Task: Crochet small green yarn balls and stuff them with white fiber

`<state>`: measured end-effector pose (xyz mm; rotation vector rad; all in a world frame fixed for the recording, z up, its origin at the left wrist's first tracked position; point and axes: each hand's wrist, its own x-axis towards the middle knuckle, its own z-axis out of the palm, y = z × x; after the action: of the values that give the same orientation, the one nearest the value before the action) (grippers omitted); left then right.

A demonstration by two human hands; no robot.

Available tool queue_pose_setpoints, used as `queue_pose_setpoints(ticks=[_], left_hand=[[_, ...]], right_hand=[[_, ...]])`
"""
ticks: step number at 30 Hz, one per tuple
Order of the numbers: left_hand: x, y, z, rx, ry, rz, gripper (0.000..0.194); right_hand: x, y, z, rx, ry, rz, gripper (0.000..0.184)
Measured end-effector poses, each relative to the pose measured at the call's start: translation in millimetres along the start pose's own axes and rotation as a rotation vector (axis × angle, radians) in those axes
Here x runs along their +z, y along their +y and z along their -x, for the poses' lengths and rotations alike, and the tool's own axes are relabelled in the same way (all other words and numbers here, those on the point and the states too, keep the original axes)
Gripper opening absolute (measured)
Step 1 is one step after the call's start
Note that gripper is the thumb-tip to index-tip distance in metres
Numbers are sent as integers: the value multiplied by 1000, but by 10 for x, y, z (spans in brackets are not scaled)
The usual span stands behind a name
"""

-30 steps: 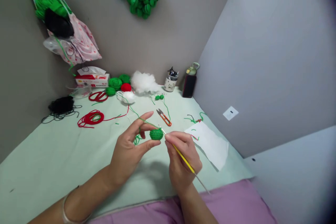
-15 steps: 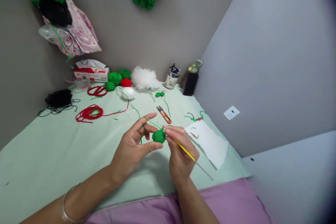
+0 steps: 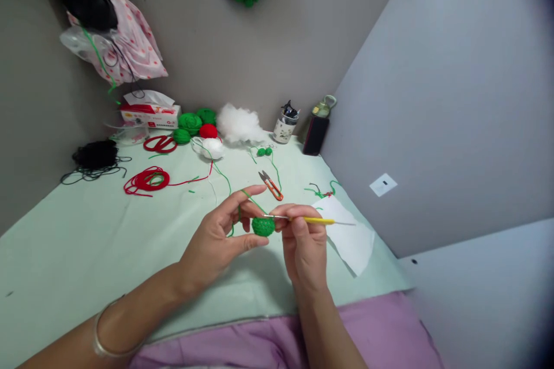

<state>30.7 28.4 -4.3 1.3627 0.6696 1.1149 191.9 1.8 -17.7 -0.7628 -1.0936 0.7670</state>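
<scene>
My left hand [image 3: 219, 230] pinches a small green crocheted piece [image 3: 263, 226] between thumb and fingers. Green yarn runs over its raised index finger down to the piece. In my right hand [image 3: 305, 242] is a crochet hook [image 3: 319, 220] with a yellow grip, held nearly level. Its metal tip lies at the top edge of the green piece; whether it is inside a stitch I cannot tell. Just beyond the hands lie orange-handled thread snips [image 3: 271, 185].
Red yarn [image 3: 149, 180], black yarn [image 3: 96, 155], red-handled scissors [image 3: 160, 144], green balls [image 3: 189, 123] and white stuffing [image 3: 239, 124] sit at the left and back. A pen cup [image 3: 284, 128] and a dark phone [image 3: 315, 135] stand near the wall. White paper [image 3: 352, 242] lies right.
My right hand has turned, swinging the crochet hook from a downward slant to nearly level. My left hand still holds the green piece. The view has shifted slightly.
</scene>
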Motion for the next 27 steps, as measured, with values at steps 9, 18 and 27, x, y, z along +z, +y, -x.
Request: queue_pose_setpoints(ticks=[9,18,27], left_hand=[[-26,-20,10,57,-20,-173,54],[-72,-25,10,153,-60,-373,39],[-112,-136,4,435,-101,-563,38]], right_hand=[[-165,-45,-40,32,-153,34,24],[-298,-190,-84,-38,-329,200,16],[-309,-338,-139,-226,-571,523,16]])
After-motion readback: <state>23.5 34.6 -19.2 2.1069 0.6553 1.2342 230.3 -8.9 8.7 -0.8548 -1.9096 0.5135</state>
